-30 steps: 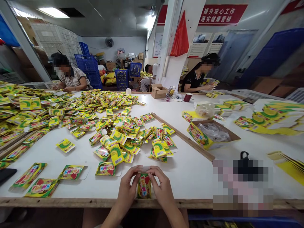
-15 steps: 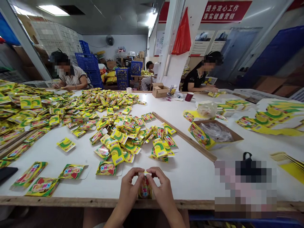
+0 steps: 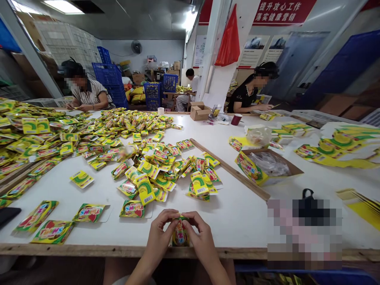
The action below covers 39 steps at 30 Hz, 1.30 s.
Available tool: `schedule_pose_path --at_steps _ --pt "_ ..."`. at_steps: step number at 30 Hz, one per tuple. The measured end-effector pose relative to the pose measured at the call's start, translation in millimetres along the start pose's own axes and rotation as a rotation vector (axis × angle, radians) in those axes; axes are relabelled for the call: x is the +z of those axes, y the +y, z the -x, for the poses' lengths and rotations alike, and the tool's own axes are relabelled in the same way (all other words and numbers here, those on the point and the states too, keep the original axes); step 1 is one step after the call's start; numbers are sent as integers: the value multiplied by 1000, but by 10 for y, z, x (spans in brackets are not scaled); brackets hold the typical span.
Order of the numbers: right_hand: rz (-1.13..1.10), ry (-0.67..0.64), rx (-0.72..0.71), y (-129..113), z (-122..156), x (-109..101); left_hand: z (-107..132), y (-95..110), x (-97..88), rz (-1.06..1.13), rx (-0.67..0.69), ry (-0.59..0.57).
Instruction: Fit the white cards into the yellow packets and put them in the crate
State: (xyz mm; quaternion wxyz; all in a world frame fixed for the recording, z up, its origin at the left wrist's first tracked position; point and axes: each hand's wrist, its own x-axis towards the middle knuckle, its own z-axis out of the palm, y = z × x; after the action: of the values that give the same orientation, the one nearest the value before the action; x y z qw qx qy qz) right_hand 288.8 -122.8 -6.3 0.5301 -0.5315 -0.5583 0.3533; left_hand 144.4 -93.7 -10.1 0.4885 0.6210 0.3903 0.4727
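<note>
At the table's front edge, a small yellow-and-green printed packet (image 3: 181,234) stands lengthwise between my two hands. My left hand (image 3: 162,229) pinches its upper left side, thumb in front and fingers behind. On the upper right side, my right hand (image 3: 198,229) grips it the same way. Both thumbs press near the packet's top end, and the fingers partly cover that end. Beyond my hands lies a loose heap of similar packets (image 3: 145,190). To the left, a single packet (image 3: 132,208) with a white flap lies flat.
A wooden strip (image 3: 228,168) runs diagonally across the white table. Right of it stands an open printed box (image 3: 252,168) holding clear plastic. A large packet pile (image 3: 38,138) covers the far left. Two people (image 3: 92,93) (image 3: 252,93) work across the table. A dark phone-like object (image 3: 10,217) lies at left.
Both hands stay on the packet. The pale flap seen at its top between my fingertips no longer shows, and more of the printed face is visible. The view has shifted slightly.
</note>
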Motion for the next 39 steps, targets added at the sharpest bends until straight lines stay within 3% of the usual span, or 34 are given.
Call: schedule_pose_path --at_steps 3,5,7,8,11,13,15,18,22,25,28,31,39 --pt "37 64 -28 -40 32 -57 53 24 -36 -98 8 -5" --pt "116 150 -63 -129 78 -276 74 16 -202 -221 28 41" --pt "235 188 -68 -250 157 -652 66 -27 -510 -392 71 117" --pt "304 147 -45 -314 206 -873 50 -61 -700 -497 88 134" --pt "490 49 -24 -473 345 -1445 -16 -188 -1247 -814 76 47" --pt "530 46 -17 -531 400 -1582 -47 -252 -1450 -980 18 -9" --pt "496 46 18 -539 407 -1464 -50 -263 -1468 -1077 -47 -50" --pt "381 9 76 -454 339 -943 7 -190 -1237 -1067 -129 -124" --pt "197 5 131 -241 212 -154 128 -87 -781 -791 -144 -112" --pt "39 127 132 -106 155 195 167 -75 -479 -469 -125 -16" --pt "-42 258 71 -52 119 291 162 -93 -258 -217 -117 42" --pt "-35 257 8 -48 98 232 155 -105 -156 -55 -83 36" --pt "31 126 -10 8 130 91 139 -29 -237 76 -126 -122"
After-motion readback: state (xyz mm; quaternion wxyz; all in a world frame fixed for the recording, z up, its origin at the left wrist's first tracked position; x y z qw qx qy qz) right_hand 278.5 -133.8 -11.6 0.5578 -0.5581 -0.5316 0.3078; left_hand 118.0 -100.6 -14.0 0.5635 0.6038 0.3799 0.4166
